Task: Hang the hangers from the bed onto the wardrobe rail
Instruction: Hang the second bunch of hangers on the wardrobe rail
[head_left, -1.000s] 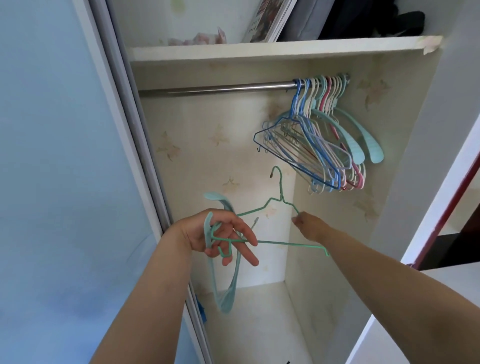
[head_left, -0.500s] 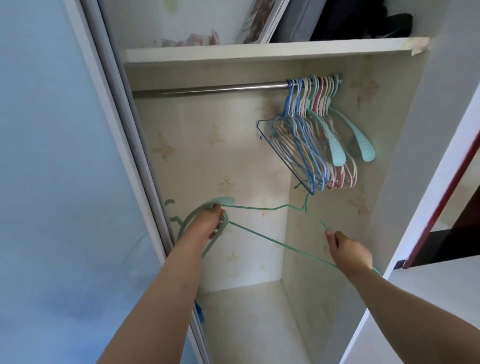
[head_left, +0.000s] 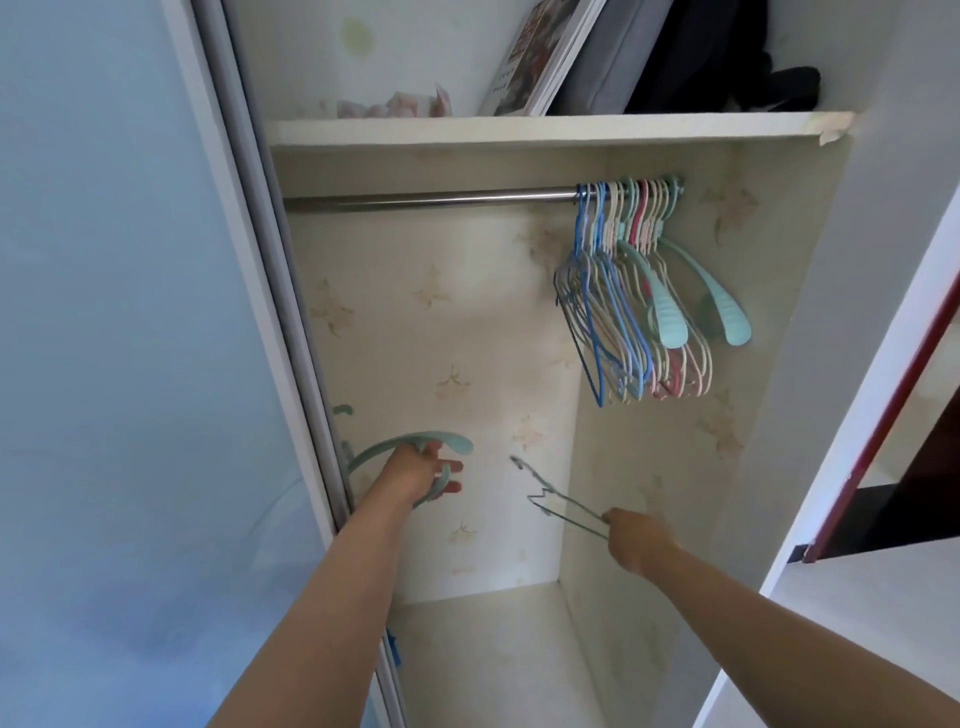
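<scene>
The right hand (head_left: 636, 540) pinches a wire hanger (head_left: 558, 501), hook pointing up-left; the left hand (head_left: 415, 475) grips a teal hanger (head_left: 395, 447). The rail (head_left: 431, 199) lies bare left of the hung hangers (head_left: 631, 291).

Upper shelf (head_left: 519, 127): white board, paper tape peeling at right front corner (head_left: 831, 130). On shelf, left to right: crumpled pink-white item (head_left: 395, 106), identity unclear; printed book or calendar (head_left: 540, 57) leaning left; grey padded case (head_left: 618, 57) against it; black fabric items (head_left: 727, 57) at right. Interior lining (head_left: 441, 322): cream paper, faded leaf pattern, worn patches. Pale green stain (head_left: 356, 34) on wall above shelf. Sliding door (head_left: 130, 364) at left: pale blue panel, grey track edge. Dark red strip (head_left: 893, 400) at far right.
</scene>
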